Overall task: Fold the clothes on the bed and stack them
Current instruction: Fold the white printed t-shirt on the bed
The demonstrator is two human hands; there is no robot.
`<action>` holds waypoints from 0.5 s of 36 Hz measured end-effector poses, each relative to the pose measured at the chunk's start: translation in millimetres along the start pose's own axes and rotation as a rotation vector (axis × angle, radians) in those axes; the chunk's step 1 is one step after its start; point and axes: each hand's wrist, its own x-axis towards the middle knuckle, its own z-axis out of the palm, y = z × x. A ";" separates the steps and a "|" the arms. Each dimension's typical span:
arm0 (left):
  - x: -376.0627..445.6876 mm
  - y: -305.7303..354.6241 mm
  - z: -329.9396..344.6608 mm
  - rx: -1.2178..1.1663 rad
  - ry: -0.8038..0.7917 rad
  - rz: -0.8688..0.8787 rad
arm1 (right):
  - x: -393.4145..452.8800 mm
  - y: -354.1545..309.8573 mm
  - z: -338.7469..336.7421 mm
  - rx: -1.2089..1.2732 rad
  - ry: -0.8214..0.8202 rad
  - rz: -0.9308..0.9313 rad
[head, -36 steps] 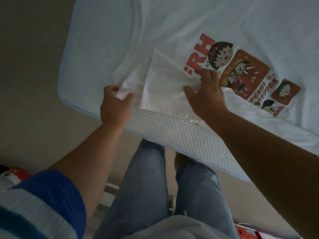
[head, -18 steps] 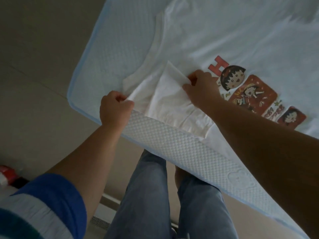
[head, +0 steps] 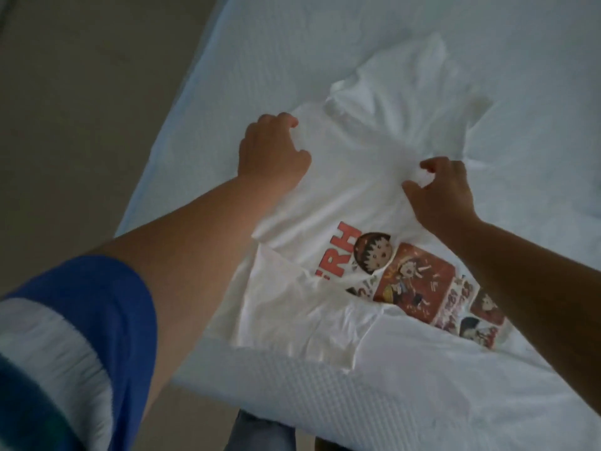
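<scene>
Reaching further up the bed (head: pixel 406 30), both hands are now working above the cartoon print (head: pixel 403 281) instead of at the near edge where they were a second ago. The left hand (head: pixel 271 149), at upper centre of the frame, is curling its fingers round the left border of the white T-shirt (head: pixel 364 196). The right hand (head: pixel 437 190), centre right, is pinching a small bunch of the same cloth between thumb and fingers. The sleeve flap (head: pixel 292 307) that was being tucked now lies folded inward in the lower centre, so that first fold looks finished. The shirt is lying across the middle of the bed, its upper part rumpled toward the top of the frame. Judging by this, the hands are probably taking hold for the next fold; no stack is visible yet.
</scene>
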 end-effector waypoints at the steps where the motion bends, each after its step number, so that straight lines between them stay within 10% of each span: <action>1: 12.8 5.6 2.2 0.017 -0.006 0.002 | 12.9 0.8 -4.6 0.022 0.043 0.026; 8: 80.6 36.5 17.4 0.063 -0.015 0.035 | 87.8 -2.7 -25.9 0.556 0.103 0.463; 18: 92.2 68.4 12.3 -0.282 -0.178 -0.160 | 104.7 11.5 -57.2 0.719 -0.048 0.529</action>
